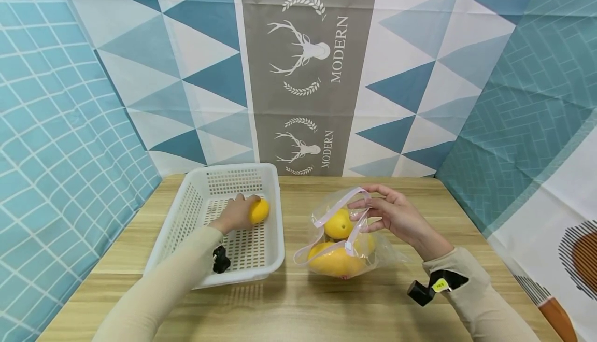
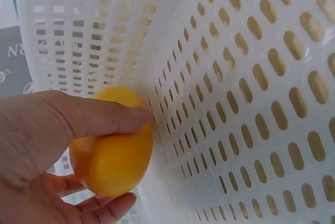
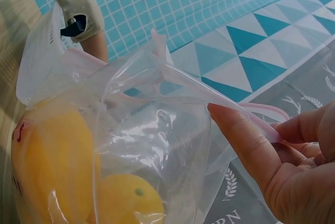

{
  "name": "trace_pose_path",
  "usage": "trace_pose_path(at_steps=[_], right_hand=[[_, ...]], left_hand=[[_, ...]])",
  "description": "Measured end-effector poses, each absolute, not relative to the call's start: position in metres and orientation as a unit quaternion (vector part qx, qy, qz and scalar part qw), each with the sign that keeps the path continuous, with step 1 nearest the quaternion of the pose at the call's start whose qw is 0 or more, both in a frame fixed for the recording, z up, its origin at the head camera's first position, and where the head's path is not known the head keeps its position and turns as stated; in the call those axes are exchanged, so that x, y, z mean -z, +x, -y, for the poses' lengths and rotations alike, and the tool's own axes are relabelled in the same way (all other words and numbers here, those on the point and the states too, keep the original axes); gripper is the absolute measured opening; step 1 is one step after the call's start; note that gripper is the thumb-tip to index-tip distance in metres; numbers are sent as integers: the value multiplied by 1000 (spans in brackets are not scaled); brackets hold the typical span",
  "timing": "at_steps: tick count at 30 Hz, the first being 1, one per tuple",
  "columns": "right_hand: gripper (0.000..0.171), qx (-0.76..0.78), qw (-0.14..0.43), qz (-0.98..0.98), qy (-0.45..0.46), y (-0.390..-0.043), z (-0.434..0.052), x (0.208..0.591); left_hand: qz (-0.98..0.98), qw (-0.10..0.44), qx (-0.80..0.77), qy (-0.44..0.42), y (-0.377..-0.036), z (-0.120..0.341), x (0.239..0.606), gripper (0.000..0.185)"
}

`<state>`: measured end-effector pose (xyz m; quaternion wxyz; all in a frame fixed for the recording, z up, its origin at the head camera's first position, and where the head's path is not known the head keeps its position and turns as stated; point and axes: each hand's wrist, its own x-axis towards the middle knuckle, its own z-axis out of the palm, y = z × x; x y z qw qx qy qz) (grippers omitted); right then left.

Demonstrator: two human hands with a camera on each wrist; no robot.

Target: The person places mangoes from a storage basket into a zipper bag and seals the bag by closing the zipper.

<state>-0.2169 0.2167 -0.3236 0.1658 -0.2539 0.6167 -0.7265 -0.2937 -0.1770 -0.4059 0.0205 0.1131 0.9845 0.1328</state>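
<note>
The left hand reaches into a white plastic basket whose floor and walls are pierced all over with rows of small oblong slots, and its grip is closed round a smooth, rounded yellow lemon; the left wrist view shows the thumb laid across the fruit's top and the fingers curled beneath, the lemon pressed right up against the slotted wall. The basket is rectangular with rounded corners and a flared rim, and it sits on the left half of a pale wood-grain desk, its near edge well back from the desk's front. Just to the right of the basket, apart from it, lies a clear, crinkled plastic bag with a pinkish zip strip along its mouth. The right hand pinches that strip between thumb and fingers and holds the mouth lifted open. Through the glossy film several more lemons show, heaped at the bottom of the bag with one resting higher near the opening. Both forearms wear beige sleeves. Bare desk runs in front of the basket and bag and off to the right of the bag; patterned blue and white cloth panels close in the back and both sides.
</note>
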Motion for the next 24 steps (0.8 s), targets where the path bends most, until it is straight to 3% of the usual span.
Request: trace_pose_path(at_steps=[7,24], right_hand=[[21,725,165,-620,-251,-217,-217,324],[21,720,163,-626,-251,-217,-219,324]], left_hand=[[-975,21,-178,131,-297,186,403,78],[-938,83,-321,99,-304,200,402,74]])
